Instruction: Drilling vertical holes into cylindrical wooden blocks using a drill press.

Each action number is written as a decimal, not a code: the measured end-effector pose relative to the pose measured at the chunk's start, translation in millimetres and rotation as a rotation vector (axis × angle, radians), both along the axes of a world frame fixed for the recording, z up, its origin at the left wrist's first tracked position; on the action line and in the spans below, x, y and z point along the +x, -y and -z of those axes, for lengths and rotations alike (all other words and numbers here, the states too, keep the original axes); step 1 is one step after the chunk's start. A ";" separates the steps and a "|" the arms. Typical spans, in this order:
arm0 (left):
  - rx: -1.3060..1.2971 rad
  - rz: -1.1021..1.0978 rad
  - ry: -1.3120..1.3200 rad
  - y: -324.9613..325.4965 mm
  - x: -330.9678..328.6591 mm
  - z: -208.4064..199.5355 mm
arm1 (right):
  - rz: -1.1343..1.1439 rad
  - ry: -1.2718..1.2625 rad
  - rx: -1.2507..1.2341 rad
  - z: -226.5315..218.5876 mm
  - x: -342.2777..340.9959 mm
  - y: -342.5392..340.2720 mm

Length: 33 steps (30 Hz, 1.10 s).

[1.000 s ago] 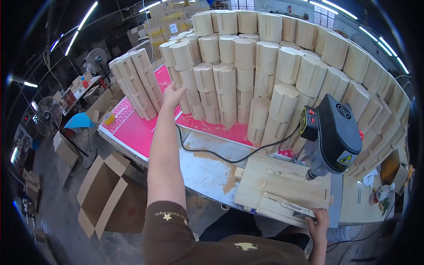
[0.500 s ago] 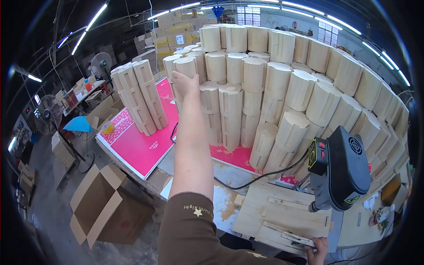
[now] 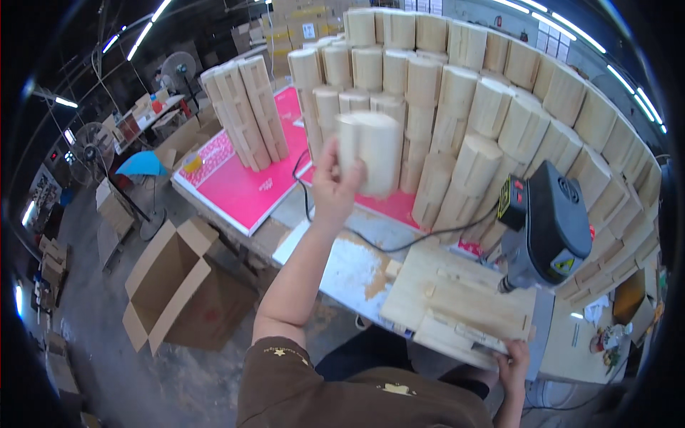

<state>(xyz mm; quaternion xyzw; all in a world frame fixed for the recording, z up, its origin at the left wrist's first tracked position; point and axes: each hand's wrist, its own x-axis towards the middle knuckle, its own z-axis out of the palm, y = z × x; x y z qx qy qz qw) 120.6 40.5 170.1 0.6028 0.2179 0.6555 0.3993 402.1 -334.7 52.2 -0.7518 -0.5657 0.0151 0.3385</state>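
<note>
1. Wooden blocks, pale, rounded and grooved lengthwise, form a tall stack [image 3: 492, 107] across the back and right of the bench [image 3: 349, 267]. Columns stand block upon block, so a bump from the held block or forearm could, I judge, topple one.

2. Brown cardboard box [image 3: 214, 292], flaps open, on the floor left of the bench.

3. Pink sheet [image 3: 242, 189] covering the bench's left end, with a group of grooved wooden columns [image 3: 250, 118] standing on it, slightly tilted in this curved view.

4. Flat wooden board [image 3: 478, 292] at the bench's near right, with narrow strips on top.

5. Black-and-grey drill press head [image 3: 553, 221], its chuck above the board. Whether it is spinning cannot be told; if it is, a hand straying beneath could be hurt.

6. Single wooden block [image 3: 377, 153], blurred, raised in front of the stack. The left hand [image 3: 337, 187] has its fingers clamped on the block's left side, thumb in front. This one-sided hold could let the block twist or slip.

7. Right hand [image 3: 515, 364] at the board's near right corner, fingers curled beside a greyish strip [image 3: 491, 344]; I cannot tell whether they grip it.

8. Black cable [image 3: 399, 248], looped across the bench; a sleeve or block could snag it.
</note>
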 end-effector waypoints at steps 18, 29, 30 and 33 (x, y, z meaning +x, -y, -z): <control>-0.476 0.905 -1.011 79.3 49.6 88.8 | -0.143 -0.084 -0.042 3.4 62.5 -51.4; -0.388 1.015 -1.116 81.5 86.0 89.5 | -0.150 -0.127 -0.023 6.1 64.1 -44.7; -0.383 1.021 -1.118 80.7 88.1 92.7 | -0.138 -0.139 -0.021 6.1 65.3 -43.6; -0.433 1.060 -1.091 74.9 95.9 103.8 | -0.149 -0.124 -0.013 3.0 67.4 -41.9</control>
